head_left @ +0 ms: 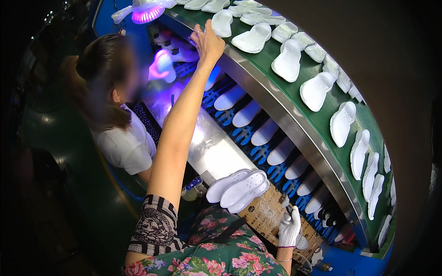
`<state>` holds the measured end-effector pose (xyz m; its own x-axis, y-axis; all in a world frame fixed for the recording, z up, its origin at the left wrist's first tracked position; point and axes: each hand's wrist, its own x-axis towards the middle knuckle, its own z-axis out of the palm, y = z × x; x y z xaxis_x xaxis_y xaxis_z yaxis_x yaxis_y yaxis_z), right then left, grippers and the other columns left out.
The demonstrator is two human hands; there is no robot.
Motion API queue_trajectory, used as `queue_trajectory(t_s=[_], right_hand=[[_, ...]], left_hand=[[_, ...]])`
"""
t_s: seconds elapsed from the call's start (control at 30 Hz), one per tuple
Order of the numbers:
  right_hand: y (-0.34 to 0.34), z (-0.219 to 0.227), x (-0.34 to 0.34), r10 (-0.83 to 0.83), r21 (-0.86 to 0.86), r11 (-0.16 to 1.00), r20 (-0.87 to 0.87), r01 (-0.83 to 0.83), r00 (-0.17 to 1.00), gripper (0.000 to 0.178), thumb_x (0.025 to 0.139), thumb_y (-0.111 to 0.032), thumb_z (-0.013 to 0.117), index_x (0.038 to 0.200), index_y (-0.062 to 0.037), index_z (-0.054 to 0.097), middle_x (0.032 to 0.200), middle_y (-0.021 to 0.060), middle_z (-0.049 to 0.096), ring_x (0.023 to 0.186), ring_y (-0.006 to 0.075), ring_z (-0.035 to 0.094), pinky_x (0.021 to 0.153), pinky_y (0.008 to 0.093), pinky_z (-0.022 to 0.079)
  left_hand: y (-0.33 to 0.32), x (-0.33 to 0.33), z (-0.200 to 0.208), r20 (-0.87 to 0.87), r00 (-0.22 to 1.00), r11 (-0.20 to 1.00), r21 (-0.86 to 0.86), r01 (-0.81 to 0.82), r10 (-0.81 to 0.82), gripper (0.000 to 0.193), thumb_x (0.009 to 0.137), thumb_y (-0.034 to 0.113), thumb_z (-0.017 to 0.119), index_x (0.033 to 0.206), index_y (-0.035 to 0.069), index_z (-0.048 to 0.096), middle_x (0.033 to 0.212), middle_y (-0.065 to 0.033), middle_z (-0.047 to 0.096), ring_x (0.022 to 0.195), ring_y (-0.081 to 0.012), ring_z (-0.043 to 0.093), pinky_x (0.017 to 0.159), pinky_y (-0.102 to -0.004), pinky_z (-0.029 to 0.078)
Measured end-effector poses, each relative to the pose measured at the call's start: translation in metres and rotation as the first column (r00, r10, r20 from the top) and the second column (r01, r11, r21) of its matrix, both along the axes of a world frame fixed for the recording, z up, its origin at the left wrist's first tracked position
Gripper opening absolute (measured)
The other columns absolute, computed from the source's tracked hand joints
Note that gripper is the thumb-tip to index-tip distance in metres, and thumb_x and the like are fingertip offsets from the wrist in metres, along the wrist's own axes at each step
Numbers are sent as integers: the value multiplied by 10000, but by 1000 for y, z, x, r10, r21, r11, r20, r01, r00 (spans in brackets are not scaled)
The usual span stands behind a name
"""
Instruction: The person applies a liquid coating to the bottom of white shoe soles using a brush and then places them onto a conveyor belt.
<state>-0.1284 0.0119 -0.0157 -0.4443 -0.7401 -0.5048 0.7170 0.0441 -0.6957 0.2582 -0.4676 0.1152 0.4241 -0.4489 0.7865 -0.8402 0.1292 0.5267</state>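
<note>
My bare left hand [209,43] reaches far forward to the edge of a green conveyor belt. Its fingers are apart, close beside a white shoe sole [222,24] lying there; whether they touch it is unclear. Low on the right, my right hand [289,228], in a white knitted glove, is closed over a brown printed cardboard surface [262,212]. Pale ends of something show around this hand, but its kind cannot be made out. In front of my body, a few white soles with small holes [244,189] lie overlapped on the bench.
More white soles [286,60] line the curved green belt [317,122], bordered by a metal rail [276,108]. Below it, white shoe forms [264,132] sit in a row on blue holders. Another person [124,138] works at left beside a purple-lit metal bench [214,152].
</note>
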Motion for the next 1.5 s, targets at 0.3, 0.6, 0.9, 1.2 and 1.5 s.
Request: queue_trajectory(t_s=[0.3,0.6,0.9,1.2,1.5], right_hand=[[10,-2,4,-122,61,991,4,122,992,202,896,-92,612,1078,-5,616,854,71,635,553,105,519,461,207,364],[19,-9,-4,-34,84,996,-33,37,999,187,899,-175,639,1067,-94,631,794,5,614,534,90,461,485,215,331],[10,-8,1,-76,162,983,-73,87,994,188,901,-220,646,1053,-110,632,735,-4,593,511,83,443,467,216,318],[7,11,7,-140,104,984,-28,142,990,236,891,-141,639,1100,-37,604,857,43,630,549,74,486,460,190,368],[15,1,0,-144,112,983,-29,146,989,215,900,-127,624,1094,-36,603,893,67,648,553,79,510,444,180,370]], left_hand=[[58,-157,18,183,650,658,414,629,-737,537,776,510,609,1205,190,650,1305,-139,560,1305,-405,360,1058,-635,184],[48,-141,25,272,775,700,654,285,-570,566,731,557,605,1072,123,728,1302,-97,578,1282,-438,380,1015,-759,106],[4,-72,12,348,865,870,459,181,-363,604,755,556,646,964,-6,711,969,-170,699,1173,-407,505,1063,-679,118],[-14,-9,4,236,971,999,-26,-20,26,542,738,172,649,1269,122,552,1360,-86,472,1253,-329,377,1013,-539,250],[-6,53,-16,-84,984,979,119,167,-157,204,750,110,685,913,33,590,1081,-165,558,1009,-363,525,820,-420,445]])
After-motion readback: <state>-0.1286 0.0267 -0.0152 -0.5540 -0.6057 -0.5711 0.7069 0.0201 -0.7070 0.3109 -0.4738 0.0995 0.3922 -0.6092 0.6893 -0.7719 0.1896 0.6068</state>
